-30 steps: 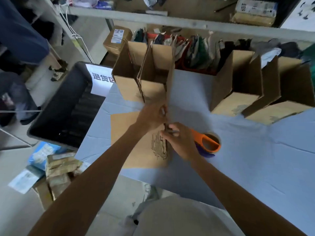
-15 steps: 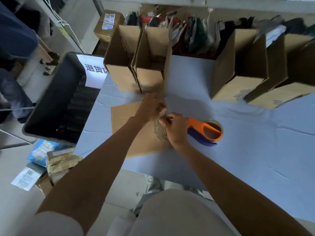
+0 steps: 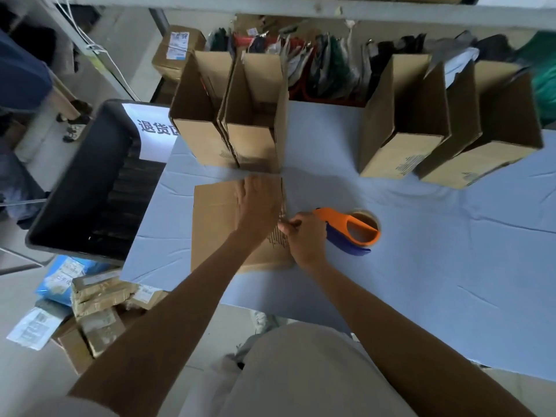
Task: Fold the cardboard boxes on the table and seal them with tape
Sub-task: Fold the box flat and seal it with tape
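A stack of flat cardboard boxes (image 3: 216, 224) lies on the pale blue table (image 3: 421, 281) in front of me. My left hand (image 3: 258, 203) rests on top of it, fingers curled at its right edge. My right hand (image 3: 304, 236) pinches that same edge just below, near a printed mark. An orange and blue tape dispenser (image 3: 352, 230) lies just right of my right hand, untouched. Two opened boxes (image 3: 252, 145) stand upright behind the stack, and two more (image 3: 397, 152) stand at the back right.
A large black bin (image 3: 75, 191) with a white sign stands off the table's left edge. Taped parcels (image 3: 99, 299) lie on the floor below it. Bagged goods fill the space behind the boxes under a shelf beam (image 3: 301, 7). Another person (image 3: 21, 79) is at far left.
My left hand has spread further over the top of the flat cardboard. My right hand stays at the right edge. The view has tilted down a little; the dispenser has not moved.
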A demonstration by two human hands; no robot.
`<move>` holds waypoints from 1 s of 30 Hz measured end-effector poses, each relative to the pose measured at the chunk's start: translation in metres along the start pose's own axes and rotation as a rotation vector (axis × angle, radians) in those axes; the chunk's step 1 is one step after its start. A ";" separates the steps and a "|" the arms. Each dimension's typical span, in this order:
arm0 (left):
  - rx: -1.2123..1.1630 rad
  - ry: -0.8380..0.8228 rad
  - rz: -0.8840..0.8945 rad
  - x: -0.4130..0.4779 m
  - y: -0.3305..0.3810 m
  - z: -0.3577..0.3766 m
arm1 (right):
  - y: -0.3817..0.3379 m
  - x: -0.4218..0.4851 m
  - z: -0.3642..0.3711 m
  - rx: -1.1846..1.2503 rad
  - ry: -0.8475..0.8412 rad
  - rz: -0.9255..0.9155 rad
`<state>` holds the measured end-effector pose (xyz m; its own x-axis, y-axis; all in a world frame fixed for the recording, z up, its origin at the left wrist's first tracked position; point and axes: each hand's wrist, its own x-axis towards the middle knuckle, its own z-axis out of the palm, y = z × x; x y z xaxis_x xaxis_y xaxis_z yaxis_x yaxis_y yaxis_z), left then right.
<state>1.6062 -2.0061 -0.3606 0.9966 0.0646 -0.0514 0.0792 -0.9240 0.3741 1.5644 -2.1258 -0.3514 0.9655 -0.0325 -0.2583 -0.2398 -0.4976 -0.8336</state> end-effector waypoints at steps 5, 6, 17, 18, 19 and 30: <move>-0.066 -0.056 -0.050 -0.042 -0.013 0.012 | 0.004 0.003 -0.005 0.020 -0.062 -0.034; -0.059 -0.062 -0.035 -0.043 -0.016 0.012 | 0.007 0.002 -0.008 0.024 -0.063 -0.079; 0.101 -0.143 0.141 -0.051 -0.035 0.007 | 0.084 0.007 -0.048 -0.703 0.048 0.069; 0.101 -0.159 0.163 -0.052 -0.037 0.005 | 0.086 0.009 -0.050 -0.725 0.043 0.047; 0.090 -0.168 0.177 -0.052 -0.039 0.004 | 0.087 0.011 -0.052 -0.734 0.046 0.020; -0.519 -0.007 0.354 -0.040 0.022 -0.046 | 0.059 -0.005 -0.092 -0.381 0.091 -0.542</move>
<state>1.5688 -2.0120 -0.3076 0.9645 -0.2159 0.1521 -0.2526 -0.5858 0.7701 1.5548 -2.2343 -0.3545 0.9482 0.2431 0.2046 0.3177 -0.7349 -0.5991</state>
